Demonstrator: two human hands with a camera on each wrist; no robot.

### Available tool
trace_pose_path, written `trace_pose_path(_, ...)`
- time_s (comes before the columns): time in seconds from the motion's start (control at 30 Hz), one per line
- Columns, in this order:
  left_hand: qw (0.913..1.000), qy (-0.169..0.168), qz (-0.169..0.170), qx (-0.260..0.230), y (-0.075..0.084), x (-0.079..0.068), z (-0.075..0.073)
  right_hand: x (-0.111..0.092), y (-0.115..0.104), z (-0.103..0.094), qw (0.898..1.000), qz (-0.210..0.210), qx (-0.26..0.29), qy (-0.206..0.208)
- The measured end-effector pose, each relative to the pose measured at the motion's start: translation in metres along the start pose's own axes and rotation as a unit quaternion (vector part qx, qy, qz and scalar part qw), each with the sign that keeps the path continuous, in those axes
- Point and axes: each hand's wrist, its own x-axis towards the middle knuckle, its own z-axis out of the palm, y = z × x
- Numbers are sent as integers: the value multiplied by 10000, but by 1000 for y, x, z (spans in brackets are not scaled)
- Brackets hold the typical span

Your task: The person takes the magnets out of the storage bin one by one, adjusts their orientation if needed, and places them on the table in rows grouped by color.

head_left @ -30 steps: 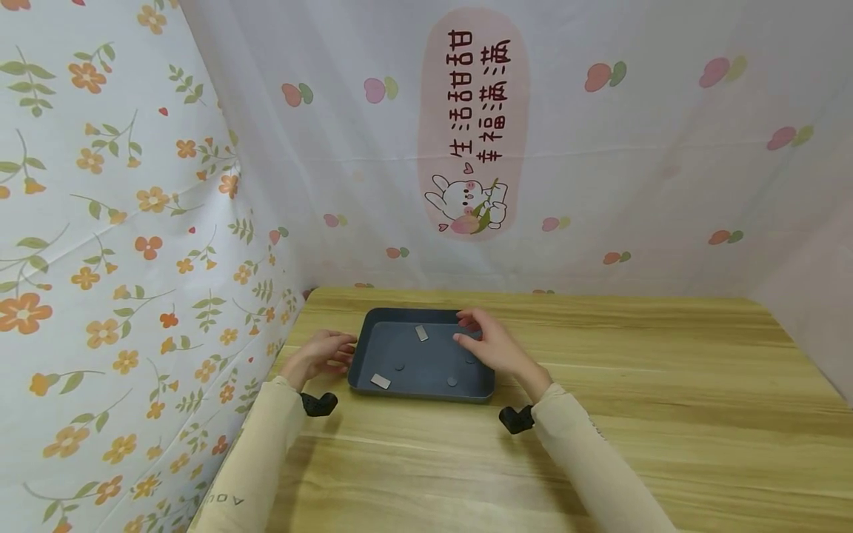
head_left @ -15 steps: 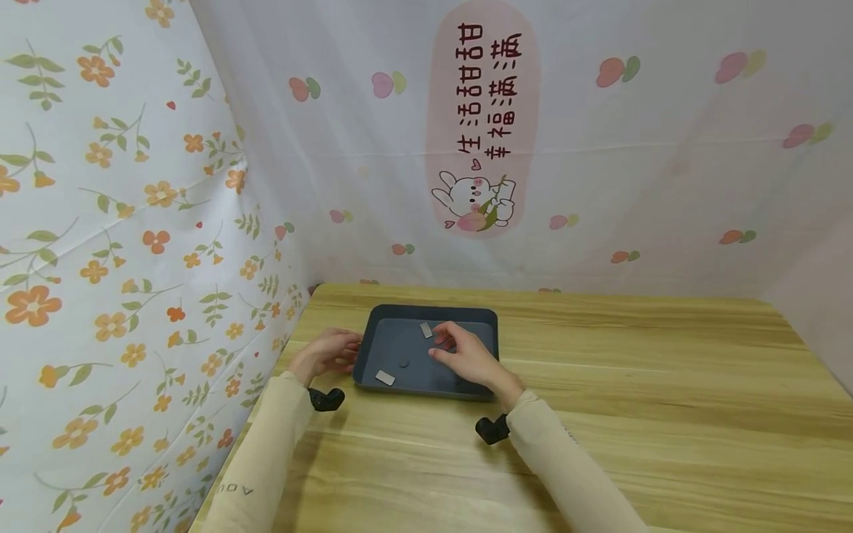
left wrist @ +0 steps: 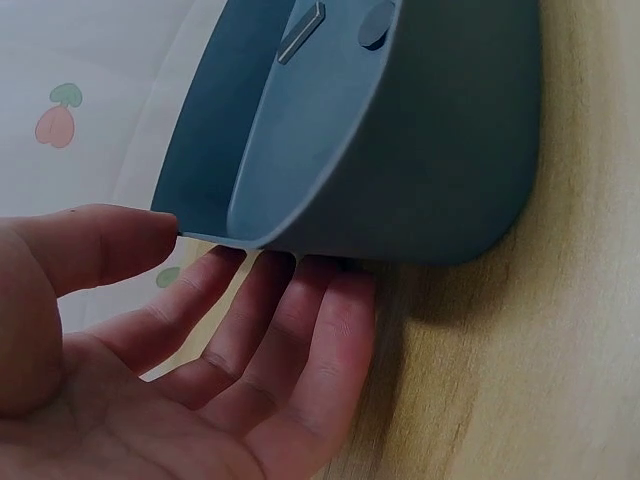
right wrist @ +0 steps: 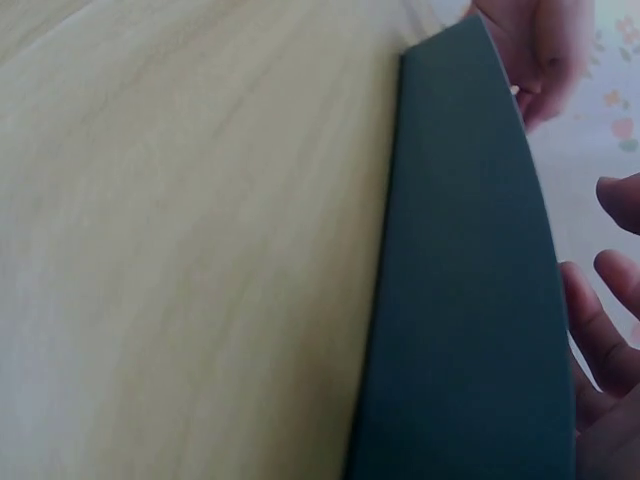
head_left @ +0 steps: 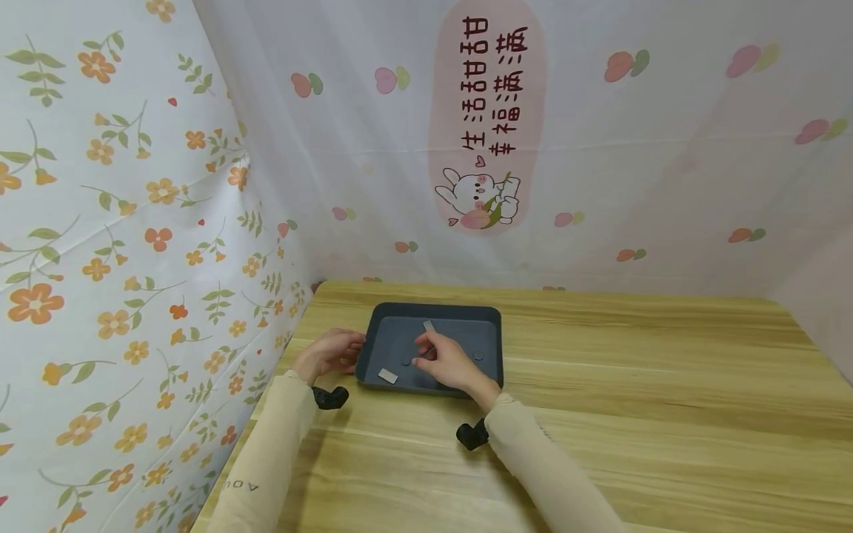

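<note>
A dark blue-grey rectangular tray (head_left: pixel 493 326) lies on the wooden table. Inside it are two pale rectangular pieces: one piece (head_left: pixel 388 376) at the front left, another piece (head_left: pixel 429 324) toward the back. Small dark discs lie on its floor, one disc (head_left: pixel 478 355) at the right and another disc (head_left: pixel 406 362) left of centre. My left hand (head_left: pixel 335 350) rests against the tray's left end; in the left wrist view the fingers touch the outer wall and the thumb meets the rim. Over the tray's middle hovers my right hand (head_left: pixel 449 363), thumb and fingers apart, nothing visible between them.
The wooden table (head_left: pixel 633 370) extends to the right and in front of the tray. A white curtain (head_left: pixel 600 148) with fruit prints hangs behind it. On the left hangs a flowered cloth (head_left: pixel 133 259). A black device (head_left: pixel 472 434) sits at each wrist.
My right hand has moved left, from the tray's right end to over its middle, uncovering the disc at the right. My left hand has stayed at the tray's left end.
</note>
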Motion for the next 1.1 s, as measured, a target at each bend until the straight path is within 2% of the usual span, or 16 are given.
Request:
trace_pose_path(0.2, 10000, 28, -67, -52, 1, 2, -1, 5, -1, 11, 9999, -87, -135, 42)
trace_pose_path(0.5, 9997, -113, -70, -216, 1, 2, -2, 9, -3, 24, 9992, -132, -363, 50)
trace_pose_path(0.97, 9992, -150, -53, -379, -1, 3, -2, 17, -5, 39, 9967, 125, -793, 102)
trace_pose_path(1.1, 9993, -138, -51, -340, 0, 2, -2, 19, -5, 40, 9963, -92, -843, 133)
